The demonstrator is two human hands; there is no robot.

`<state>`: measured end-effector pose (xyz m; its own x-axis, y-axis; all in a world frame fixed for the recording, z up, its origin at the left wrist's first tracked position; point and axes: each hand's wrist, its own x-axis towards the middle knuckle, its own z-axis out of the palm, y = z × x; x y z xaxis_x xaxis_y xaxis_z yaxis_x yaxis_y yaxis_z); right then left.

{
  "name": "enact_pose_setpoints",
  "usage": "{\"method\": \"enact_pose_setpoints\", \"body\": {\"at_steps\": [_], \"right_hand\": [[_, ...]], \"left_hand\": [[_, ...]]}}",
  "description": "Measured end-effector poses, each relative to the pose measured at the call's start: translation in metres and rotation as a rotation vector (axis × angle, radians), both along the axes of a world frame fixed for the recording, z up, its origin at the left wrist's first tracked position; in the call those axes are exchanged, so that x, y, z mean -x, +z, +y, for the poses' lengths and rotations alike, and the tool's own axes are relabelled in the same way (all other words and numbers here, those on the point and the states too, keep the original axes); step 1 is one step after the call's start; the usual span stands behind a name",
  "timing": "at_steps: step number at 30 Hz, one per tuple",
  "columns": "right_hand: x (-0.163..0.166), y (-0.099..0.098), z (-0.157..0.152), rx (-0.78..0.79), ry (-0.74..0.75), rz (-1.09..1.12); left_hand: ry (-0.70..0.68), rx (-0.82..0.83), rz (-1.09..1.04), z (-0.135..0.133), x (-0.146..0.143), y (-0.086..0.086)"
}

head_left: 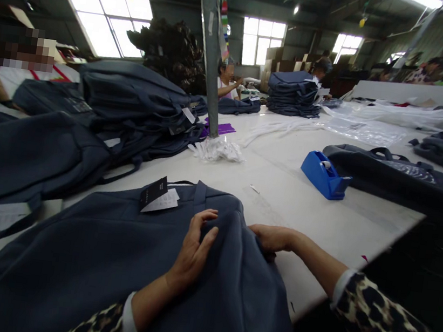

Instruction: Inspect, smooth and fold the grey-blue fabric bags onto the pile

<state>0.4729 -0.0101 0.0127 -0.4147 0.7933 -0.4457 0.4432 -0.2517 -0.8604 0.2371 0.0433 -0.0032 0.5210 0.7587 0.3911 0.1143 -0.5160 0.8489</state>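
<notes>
A dark blue-grey backpack (111, 260) lies on the white table in front of me, with a black hang tag (153, 194) and a white paper label (163, 201) near its top strap. My left hand (193, 247) rests on the bag's fabric, its fingers apart and thumb raised. At the bag's right edge, my right hand (273, 239) is closed on the fabric, the fingertips partly hidden behind the bag.
More backpacks (133, 89) are piled at the left, beside a metal post (212, 50). A blue tape dispenser (324, 174) stands on the table (377, 219) at the right, before another dark bag (400, 176). Clear plastic bags (367, 129) lie farther back. Other people sit around the table.
</notes>
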Motion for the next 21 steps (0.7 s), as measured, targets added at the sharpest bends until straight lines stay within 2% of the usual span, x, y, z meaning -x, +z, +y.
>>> {"method": "enact_pose_setpoints", "body": {"at_steps": [3,6,8,13,21], "right_hand": [[0.010,0.010,0.003,-0.107,0.011,-0.129],[0.021,0.019,0.003,-0.296,0.073,-0.383],[0.025,0.022,0.004,-0.381,0.112,-0.467],[0.025,0.018,0.008,-0.361,0.077,-0.294],[0.024,0.011,0.014,-0.279,0.076,-0.215]], "left_hand": [[0.011,0.094,0.058,0.007,-0.005,-0.005],[0.018,0.088,0.076,0.006,-0.007,-0.005],[0.022,0.085,0.075,0.005,-0.007,-0.004],[0.013,0.111,0.028,0.005,-0.006,-0.003],[0.004,0.123,0.011,0.007,-0.005,-0.004]]}}
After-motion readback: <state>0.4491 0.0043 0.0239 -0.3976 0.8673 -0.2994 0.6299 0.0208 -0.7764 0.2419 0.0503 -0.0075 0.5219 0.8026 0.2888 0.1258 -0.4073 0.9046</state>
